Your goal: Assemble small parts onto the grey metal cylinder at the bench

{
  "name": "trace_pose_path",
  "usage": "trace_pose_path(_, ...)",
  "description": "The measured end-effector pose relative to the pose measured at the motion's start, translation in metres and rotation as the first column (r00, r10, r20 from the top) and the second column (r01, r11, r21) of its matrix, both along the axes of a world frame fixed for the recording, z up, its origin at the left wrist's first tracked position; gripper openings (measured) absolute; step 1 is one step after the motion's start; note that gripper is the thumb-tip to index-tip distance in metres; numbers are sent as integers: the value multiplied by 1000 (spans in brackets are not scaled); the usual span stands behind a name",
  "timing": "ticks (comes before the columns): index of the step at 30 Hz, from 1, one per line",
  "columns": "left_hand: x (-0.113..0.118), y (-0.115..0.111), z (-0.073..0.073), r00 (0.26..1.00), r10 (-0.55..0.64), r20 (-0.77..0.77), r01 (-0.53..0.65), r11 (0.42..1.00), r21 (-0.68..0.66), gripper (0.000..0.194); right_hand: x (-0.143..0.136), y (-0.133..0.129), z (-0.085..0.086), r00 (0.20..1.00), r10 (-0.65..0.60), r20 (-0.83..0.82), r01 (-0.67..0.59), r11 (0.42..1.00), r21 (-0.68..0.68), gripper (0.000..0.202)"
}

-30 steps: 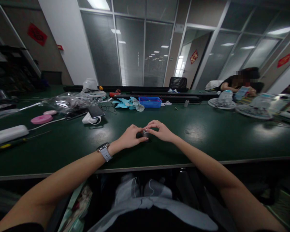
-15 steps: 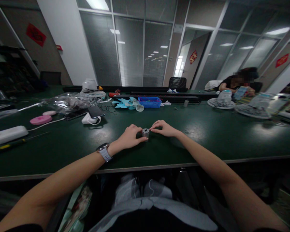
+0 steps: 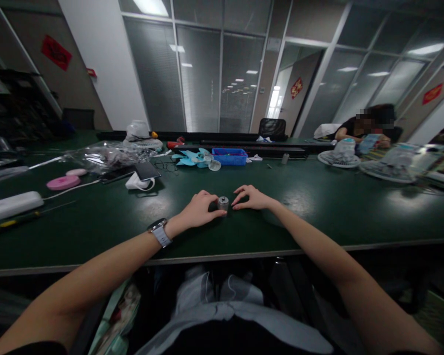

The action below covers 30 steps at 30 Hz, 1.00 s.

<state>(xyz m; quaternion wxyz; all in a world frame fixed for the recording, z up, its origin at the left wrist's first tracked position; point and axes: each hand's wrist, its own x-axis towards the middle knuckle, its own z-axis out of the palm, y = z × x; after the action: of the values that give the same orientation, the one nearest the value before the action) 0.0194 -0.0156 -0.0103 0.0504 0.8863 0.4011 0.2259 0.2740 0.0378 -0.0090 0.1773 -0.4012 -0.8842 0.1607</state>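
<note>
A small silvery metal cylinder (image 3: 223,204) stands upright on the green table (image 3: 207,241), in front of me. My left hand (image 3: 200,209) grips it from the left, thumb at its near side and fingers behind. Just to the right of the cylinder is my right hand (image 3: 254,198), its thumb and fingers apart, with a small gap between the fingertips and the metal. Nothing shows in the right hand.
Beyond the hands lie a blue basket (image 3: 229,157), light-blue fan blades (image 3: 190,158) and another small cylinder (image 3: 284,159). A white charger (image 3: 135,182), a pink disc (image 3: 63,183) and a power strip (image 3: 13,208) are left. At the far right a person leans over the table.
My right hand has drawn slightly away from the cylinder, and its fingers have spread. My left hand and the cylinder have stayed where they were.
</note>
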Motion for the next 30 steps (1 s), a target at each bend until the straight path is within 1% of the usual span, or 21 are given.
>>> trace_pose_path(3, 0, 0, 0, 1000, -5, 0, 5, 1000, 1, 45, -4, -1, 1, 998, -4, -59, 5, 1000, 16, 21)
trace_pose_path(5, 0, 0, 1, 1000, -8, 1, 8, 1000, -2, 46, -9, -4, 3, 984, 6, -180, -2, 1000, 25, 18)
trace_pose_path(8, -1, -1, 1, 1000, -14, 0, 14, 1000, -9, 45, -21, -14, 8, 917, -23, -398, 34, 999, 20, 21)
trace_pose_path(10, -1, -1, 2, 1000, -17, 1, 17, 1000, -13, 44, -29, -24, 12, 871, -55, -487, 72, 997, 16, 24)
trace_pose_path(11, -1, -1, 2, 1000, -17, 4, 17, 1000, -14, 44, -33, -30, 14, 857, -48, -514, 70, 997, 24, 25)
trace_pose_path(14, 0, -2, 1, 1000, -21, 18, 22, 999, -24, 43, -43, -42, 16, 859, 21, -512, 25, 996, 82, 23)
trace_pose_path(17, 0, -2, 1, 999, -35, 34, 36, 999, -32, 44, -48, -46, 15, 872, 66, -485, -2, 991, 133, 20)
trace_pose_path(25, 0, -1, 0, 999, -26, 34, 27, 1000, -16, 49, -50, -46, 14, 884, 121, -452, -53, 986, 160, 21)
trace_pose_path(30, 1, -2, 0, 999, -12, 30, 12, 1000, -14, 50, -50, -48, 16, 896, 111, -430, -49, 987, 153, 21)
